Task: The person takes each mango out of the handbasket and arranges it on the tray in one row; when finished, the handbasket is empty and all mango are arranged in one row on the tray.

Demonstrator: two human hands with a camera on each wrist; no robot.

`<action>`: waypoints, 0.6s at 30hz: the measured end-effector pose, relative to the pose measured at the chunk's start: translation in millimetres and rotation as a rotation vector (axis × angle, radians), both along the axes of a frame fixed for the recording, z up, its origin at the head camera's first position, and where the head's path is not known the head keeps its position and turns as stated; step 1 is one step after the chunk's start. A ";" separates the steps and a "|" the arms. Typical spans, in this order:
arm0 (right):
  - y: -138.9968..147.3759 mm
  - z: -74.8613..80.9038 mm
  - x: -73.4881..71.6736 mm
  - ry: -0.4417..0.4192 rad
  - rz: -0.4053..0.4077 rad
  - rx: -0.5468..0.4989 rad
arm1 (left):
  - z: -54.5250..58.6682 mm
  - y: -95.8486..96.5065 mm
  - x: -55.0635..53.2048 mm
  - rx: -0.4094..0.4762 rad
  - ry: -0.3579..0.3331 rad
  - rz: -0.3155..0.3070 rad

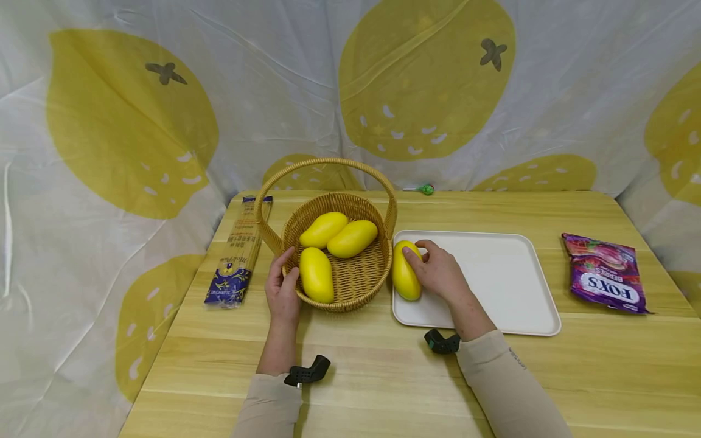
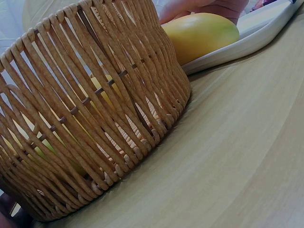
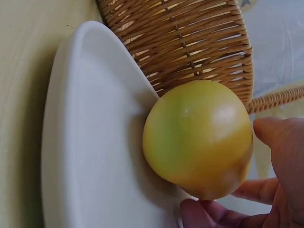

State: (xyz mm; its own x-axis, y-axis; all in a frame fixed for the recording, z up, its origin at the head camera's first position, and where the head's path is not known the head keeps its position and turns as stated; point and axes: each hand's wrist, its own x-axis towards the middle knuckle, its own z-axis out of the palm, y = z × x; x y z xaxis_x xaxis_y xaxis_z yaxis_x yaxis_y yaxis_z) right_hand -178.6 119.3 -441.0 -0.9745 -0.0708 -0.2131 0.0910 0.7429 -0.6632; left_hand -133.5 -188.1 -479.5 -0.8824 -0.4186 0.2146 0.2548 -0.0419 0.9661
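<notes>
Three yellow mangoes [image 1: 316,274] lie inside a wicker basket [image 1: 350,298] with a tall arched handle [image 1: 328,161]. My left hand [image 1: 282,296] holds the basket's left side, thumb at the rim beside the nearest mango. To the basket's right, my right hand [image 1: 440,272] grips another mango [image 1: 406,275], thumb on top and fingers round its far side. This mango sits over the left end of a white tray [image 1: 493,274], close beside the basket wall. In the right wrist view, the mango [image 3: 194,137] shows a greenish end, with fingertips curled under it.
A purple Fox's candy bag [image 1: 606,274] lies right of the tray. Left of the basket is a long clear packet [image 1: 237,252] with a blue end, partly behind the handle. A green-wrapped lollipop [image 1: 426,189] rests at the table's back edge, before a lemon-print curtain [image 1: 263,91].
</notes>
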 end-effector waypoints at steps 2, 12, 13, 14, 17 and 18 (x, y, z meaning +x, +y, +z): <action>2.2 2.7 1.2 0.009 -0.001 0.004 | 0.1 0.5 0.4 0.001 0.007 0.000; 5.5 48.5 25.6 0.162 0.054 -0.056 | -1.1 -0.4 -0.5 0.012 0.013 -0.007; 2.5 51.9 29.9 0.185 0.093 -0.073 | -1.1 -0.5 -0.7 0.011 0.016 -0.005; -1.6 54.8 34.4 0.208 0.136 -0.090 | -0.7 -0.6 -0.8 0.009 0.017 -0.005; -19.3 57.9 46.5 0.274 0.277 -0.156 | -1.0 -0.7 -1.1 0.010 0.024 -0.005; -26.7 57.8 49.8 0.291 0.318 -0.169 | -1.5 -0.7 -1.3 0.014 0.026 -0.007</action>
State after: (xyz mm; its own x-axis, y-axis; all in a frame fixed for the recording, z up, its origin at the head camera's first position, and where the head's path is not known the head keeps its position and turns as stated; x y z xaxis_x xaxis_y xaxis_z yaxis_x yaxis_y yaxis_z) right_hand -128.9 92.6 -383.2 -0.9164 -0.3857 0.1067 -0.3318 0.5833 -0.7414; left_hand -134.8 -188.8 -481.0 -0.8794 -0.4158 0.2318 0.2796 -0.0569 0.9584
